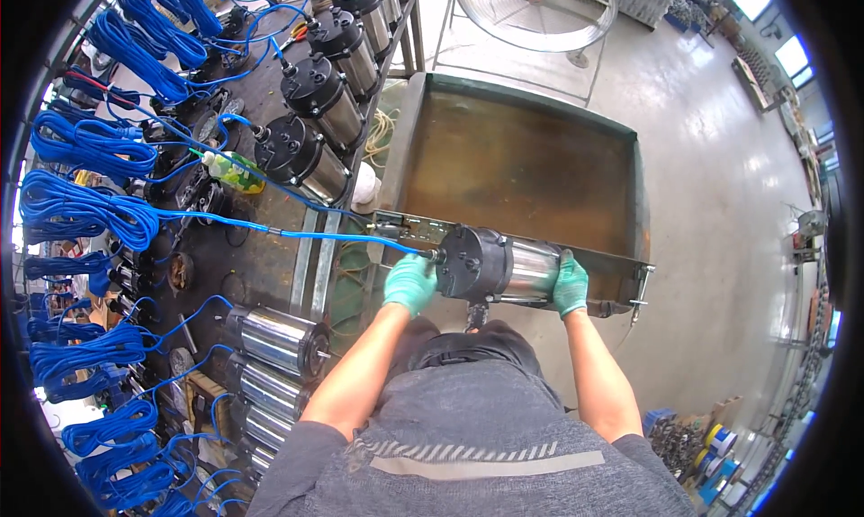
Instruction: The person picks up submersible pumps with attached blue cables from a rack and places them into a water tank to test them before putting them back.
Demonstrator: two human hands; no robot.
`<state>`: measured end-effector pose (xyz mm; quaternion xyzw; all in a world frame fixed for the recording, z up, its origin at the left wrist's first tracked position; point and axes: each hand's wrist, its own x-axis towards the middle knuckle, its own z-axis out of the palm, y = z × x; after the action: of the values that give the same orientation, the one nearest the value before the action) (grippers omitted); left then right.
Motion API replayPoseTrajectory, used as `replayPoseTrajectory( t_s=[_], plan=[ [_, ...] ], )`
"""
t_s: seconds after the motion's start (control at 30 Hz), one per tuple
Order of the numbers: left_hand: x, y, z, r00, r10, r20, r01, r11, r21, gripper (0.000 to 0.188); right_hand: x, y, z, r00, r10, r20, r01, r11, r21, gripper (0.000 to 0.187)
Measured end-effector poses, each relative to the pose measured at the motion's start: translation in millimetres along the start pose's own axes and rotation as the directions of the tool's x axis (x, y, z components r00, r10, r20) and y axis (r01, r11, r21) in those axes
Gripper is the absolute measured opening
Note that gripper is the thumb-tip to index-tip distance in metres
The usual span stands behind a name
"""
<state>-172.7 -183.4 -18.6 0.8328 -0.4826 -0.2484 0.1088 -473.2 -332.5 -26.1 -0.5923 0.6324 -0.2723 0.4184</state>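
Across the near edge of a water tank lies a submersible pump, a steel cylinder with a black cap. My left hand, in a green glove, closes on the pump's capped end where the blue cable enters; its fingertips are partly hidden. Gripping the pump's plain steel end is my right hand, also gloved in green. The cable runs left from the pump to a coiled blue bundle on the workbench.
Several finished-looking pumps with black caps stand along the bench edge. Bare steel cylinders lie nearer, to my left. A green-yellow bottle rests among cables. Beyond the tank stands a large floor fan.
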Motion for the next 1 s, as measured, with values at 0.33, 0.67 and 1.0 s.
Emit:
replayPoseTrajectory(
  t_s=[0.33, 0.67, 1.0],
  plan=[
    [-84, -197, -280, -0.005, -0.366, -0.931, 0.017, 0.930, -0.366, 0.039, 11, 43, 2, 0.999, -0.050, 0.016, 0.046, 0.985, 0.168, 0.058],
    [-58, -252, -421, 0.211, -0.397, -0.893, 0.014, 0.915, -0.403, 0.075, 19, 27, 8, 0.996, -0.052, 0.070, 0.032, 0.964, 0.262, 0.058],
    [-99, -171, -440, 0.167, -0.131, -0.977, -0.468, 0.862, -0.196, 0.051, 10, 9, 6, 0.992, -0.102, 0.079, 0.091, 0.987, 0.133, 0.055]
  ],
)
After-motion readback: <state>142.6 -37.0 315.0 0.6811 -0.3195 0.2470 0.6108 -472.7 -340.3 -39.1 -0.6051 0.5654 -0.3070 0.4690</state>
